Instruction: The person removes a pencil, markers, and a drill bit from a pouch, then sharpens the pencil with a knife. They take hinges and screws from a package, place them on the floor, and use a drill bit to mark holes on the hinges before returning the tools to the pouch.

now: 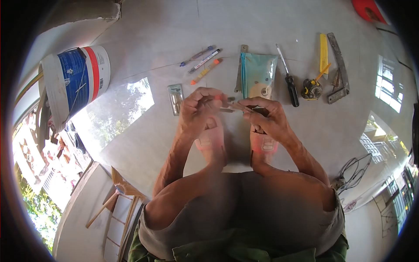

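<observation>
My left hand is closed in a pinch at the middle of the view, with a small reddish spot at its fingertips. Facing it, my right hand pinches a thin, narrow strip that points toward the left fingers. The strip is blurred, so its kind does not show, and what the left fingers hold is too small to make out. Left of my left hand lies a small clear case with metal pieces inside. Just beyond my right hand rests a teal zip pouch over a flat metal bar.
Several tools lie on the tiled floor: pens, an orange marker, a screwdriver, a tape measure, a yellow ruler and a metal square. A bucket lies at left; coiled cable sits at right.
</observation>
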A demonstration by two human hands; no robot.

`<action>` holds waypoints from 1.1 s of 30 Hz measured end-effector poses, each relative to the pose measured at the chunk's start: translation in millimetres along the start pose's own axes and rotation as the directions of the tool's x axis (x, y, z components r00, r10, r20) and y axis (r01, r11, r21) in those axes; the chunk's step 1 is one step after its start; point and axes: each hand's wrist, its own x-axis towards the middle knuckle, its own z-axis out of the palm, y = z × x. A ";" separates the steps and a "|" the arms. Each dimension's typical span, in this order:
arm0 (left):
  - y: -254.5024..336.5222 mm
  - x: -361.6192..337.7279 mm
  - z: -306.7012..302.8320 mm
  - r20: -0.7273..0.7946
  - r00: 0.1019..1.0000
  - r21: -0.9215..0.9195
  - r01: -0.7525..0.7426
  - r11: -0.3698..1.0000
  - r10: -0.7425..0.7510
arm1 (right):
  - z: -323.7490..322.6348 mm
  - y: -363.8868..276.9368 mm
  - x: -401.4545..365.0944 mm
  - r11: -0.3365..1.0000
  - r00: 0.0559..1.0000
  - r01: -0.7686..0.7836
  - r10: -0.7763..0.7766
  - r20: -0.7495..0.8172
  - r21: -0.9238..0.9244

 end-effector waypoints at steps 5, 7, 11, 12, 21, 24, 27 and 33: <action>14.2 -4.3 13.5 0.015 0.976 0.194 0.212 0.958 -0.219 | -3.1 8.9 -2.2 0.998 0.999 0.014 -0.016 0.029 0.067; 20.5 -3.7 15.8 0.034 0.981 0.261 0.177 0.949 -0.192 | -2.3 -1.1 -3.5 0.998 0.998 -0.050 0.049 0.031 0.048; 25.1 -11.8 17.0 0.070 0.981 0.204 0.164 0.965 -0.182 | -2.0 -5.4 -7.1 0.982 0.997 0.070 -0.068 0.021 -0.177; 26.0 -15.4 14.9 0.077 0.978 0.236 0.169 0.957 -0.192 | 0.0 -4.2 -7.8 0.971 0.991 0.135 -0.131 0.032 -0.196; 42.0 -21.1 -6.2 0.058 0.979 0.247 0.173 0.953 -0.193 | 29.7 -32.9 12.8 0.948 0.986 0.153 -0.127 0.110 -0.280; 69.9 12.1 -14.6 -0.023 0.996 0.478 0.083 0.874 -0.082 | 26.1 -49.4 56.9 0.900 0.978 0.205 -0.177 0.108 -0.385; 59.8 72.1 -40.4 -0.107 0.984 0.551 -0.059 0.832 0.140 | 26.5 -61.9 126.3 0.640 0.826 0.411 -0.563 -0.032 -0.649; 9.9 114.7 -120.9 -0.324 0.910 0.603 -0.011 0.798 0.258 | 24.6 -6.8 105.0 0.502 0.847 0.413 -0.518 0.119 -0.760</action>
